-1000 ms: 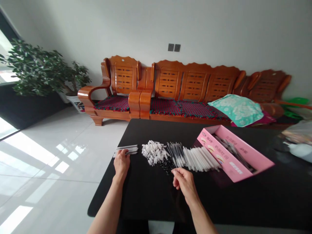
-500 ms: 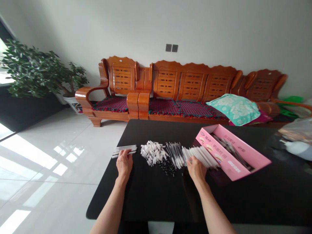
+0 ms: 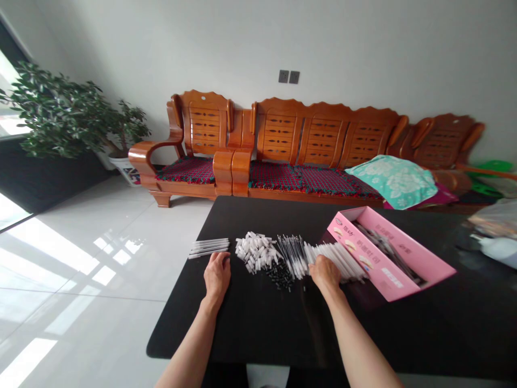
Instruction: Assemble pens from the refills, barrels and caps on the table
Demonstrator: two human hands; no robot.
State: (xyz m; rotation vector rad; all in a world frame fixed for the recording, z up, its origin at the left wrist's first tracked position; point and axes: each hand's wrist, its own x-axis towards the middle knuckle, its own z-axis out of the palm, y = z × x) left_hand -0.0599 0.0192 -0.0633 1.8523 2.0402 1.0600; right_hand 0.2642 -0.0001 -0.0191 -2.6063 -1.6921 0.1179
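Note:
My left hand (image 3: 217, 274) rests on the black table with its fingers curled in. No object shows in it. Just beyond its fingertips lies a short row of white pens (image 3: 209, 247), apart from the hand. At the near end of a bank of white pen barrels (image 3: 343, 261), the fingers of my right hand (image 3: 325, 272) are pinched on a pen barrel, which they partly hide. Between the hands are a heap of white pen caps (image 3: 256, 251), a smaller pile of black plugs (image 3: 280, 275) and a row of thin pen refills (image 3: 291, 254).
A pink box (image 3: 388, 283) with dark and grey slender pieces inside stands right of the barrels. Farther right are a plastic bag (image 3: 495, 223) and a white object (image 3: 496, 250). The table (image 3: 274, 328) has its left edge near my left hand; a wooden sofa (image 3: 278, 129) stands behind.
My left hand has let go of the pens and drawn back to the right, toward me. My right hand stays at the barrels, its fingers curled in more. The view has shifted slightly.

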